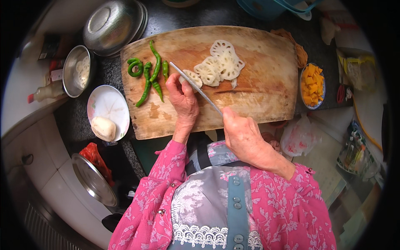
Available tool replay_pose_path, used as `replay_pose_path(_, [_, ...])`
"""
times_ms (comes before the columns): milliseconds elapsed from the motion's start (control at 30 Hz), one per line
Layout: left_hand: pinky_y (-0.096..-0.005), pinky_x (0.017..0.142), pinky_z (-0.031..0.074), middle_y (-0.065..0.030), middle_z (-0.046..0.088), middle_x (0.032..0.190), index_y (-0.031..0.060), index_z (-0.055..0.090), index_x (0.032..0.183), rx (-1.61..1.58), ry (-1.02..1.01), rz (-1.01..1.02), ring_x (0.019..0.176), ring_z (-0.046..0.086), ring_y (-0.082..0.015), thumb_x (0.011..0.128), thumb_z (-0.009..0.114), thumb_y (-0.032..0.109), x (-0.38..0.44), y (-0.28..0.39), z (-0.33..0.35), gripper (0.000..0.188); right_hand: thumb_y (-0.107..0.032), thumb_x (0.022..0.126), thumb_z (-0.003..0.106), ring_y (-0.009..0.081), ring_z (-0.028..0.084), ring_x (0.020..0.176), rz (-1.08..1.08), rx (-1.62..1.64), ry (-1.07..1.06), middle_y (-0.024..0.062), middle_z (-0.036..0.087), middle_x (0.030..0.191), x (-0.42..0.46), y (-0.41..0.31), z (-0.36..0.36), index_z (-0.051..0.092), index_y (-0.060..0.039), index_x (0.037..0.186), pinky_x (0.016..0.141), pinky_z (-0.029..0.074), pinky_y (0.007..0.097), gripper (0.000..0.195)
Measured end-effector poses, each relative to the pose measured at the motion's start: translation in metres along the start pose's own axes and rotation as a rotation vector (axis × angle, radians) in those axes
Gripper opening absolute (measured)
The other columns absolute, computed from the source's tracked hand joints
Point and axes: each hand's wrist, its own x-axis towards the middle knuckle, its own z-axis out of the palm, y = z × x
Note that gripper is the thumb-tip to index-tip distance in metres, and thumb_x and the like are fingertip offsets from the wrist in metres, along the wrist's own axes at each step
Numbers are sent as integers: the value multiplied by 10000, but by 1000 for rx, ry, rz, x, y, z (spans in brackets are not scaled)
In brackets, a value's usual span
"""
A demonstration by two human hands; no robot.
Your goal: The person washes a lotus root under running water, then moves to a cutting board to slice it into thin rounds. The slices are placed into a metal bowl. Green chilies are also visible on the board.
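Note:
On a wooden cutting board (262,103), my left hand (184,103) grips a small piece of peeled lotus root (184,80) near the board's left part. My right hand (243,134) is closed around a knife (203,93); its handle is hidden in the fist. The blade, seen nearly edge-on, slants up and left beside my left fingertips. Thin lotus root slices (220,64) overlap in a row to the right of the blade. Several green chili peppers (155,62) lie on the board left of my left hand.
A plate (107,98) with a peeled lotus root piece (103,128), a metal bowl (65,75) of slices and stacked colanders (112,25) stand left. An oval dish of orange cubes (312,84) sits right, near a brown cloth (300,54). A blue container (259,9) is behind.

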Motion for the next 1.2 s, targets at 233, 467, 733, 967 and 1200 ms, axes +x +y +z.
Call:
replay_pose_path(233, [-279,816,446,-75,524,1070,2,429,1179,-80,-39,-99,925,517,-136,968,511,275,-3,0,4,354,42,733,550,417,627,658,-22,-68,61,247,595,755,30,5,18,440,30,890,572,511,486,193])
replay_pose_path(467, [-261,717,448,-60,529,951,13,440,1157,-69,-9,-67,790,509,-114,935,517,146,-1,-1,2,269,6,746,555,438,622,702,-15,-49,89,238,617,752,58,10,25,468,25,946,629,504,509,219])
replay_pose_path(733, [-252,711,488,-77,551,981,9,438,1162,-196,-27,-290,838,554,-117,947,502,128,0,7,-12,255,-64,857,527,465,569,718,-29,274,143,264,576,726,41,43,13,490,11,956,623,437,516,129])
replay_pose_path(967, [-247,699,508,-81,597,992,-10,472,1192,-97,-138,-300,856,599,-121,937,520,121,4,29,-13,290,-65,860,514,471,548,766,63,411,68,269,566,750,17,49,13,494,20,938,644,419,497,117])
replay_pose_path(1200, [-213,459,452,-101,658,937,-57,541,1184,-62,-371,-649,625,582,-99,924,561,234,29,40,-38,390,-97,910,478,158,559,446,196,618,-127,99,551,611,0,49,-6,523,22,983,463,470,324,147])
